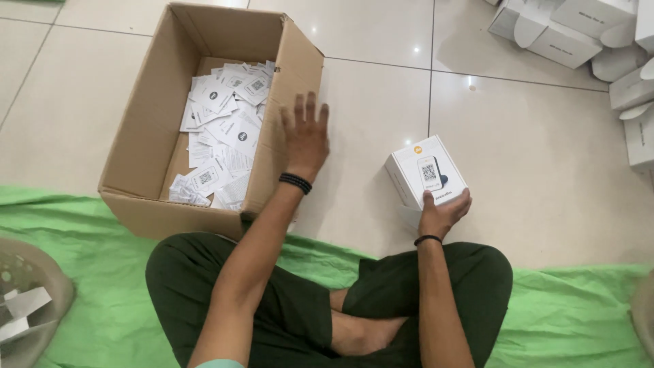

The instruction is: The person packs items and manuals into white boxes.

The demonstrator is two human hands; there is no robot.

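Left hand point(304, 136) empty, fingers spread, palm down, hovering at the right wall of the open cardboard carton point(204, 116), about 11 o'clock from the body. Not touching anything I can confirm. Carton holds a loose heap of white leaflets point(221, 136), piled against its right side.

Right hand point(444, 212) grips the small white product box point(426, 170) by its near bottom edge, thumb on top, box at roughly 1 o'clock, held just above the tiled floor point(531, 150). Its flap underneath looks partly open; can't tell for sure.

More white boxes point(586, 34) stacked at 2 o'clock, well apart. Person sits cross-legged on a green cloth point(95, 272); basket point(27, 307) at 8 o'clock.

Risks, as I judge them:
- One-edge pinch on the box: it could tip out of the fingers.
- If the bottom flap is loose, contents could slide out.
- Leaflets are thin and overlapping: a spread-hand grab may pick several at once.
- Forearm crossing the carton wall could nudge the carton.
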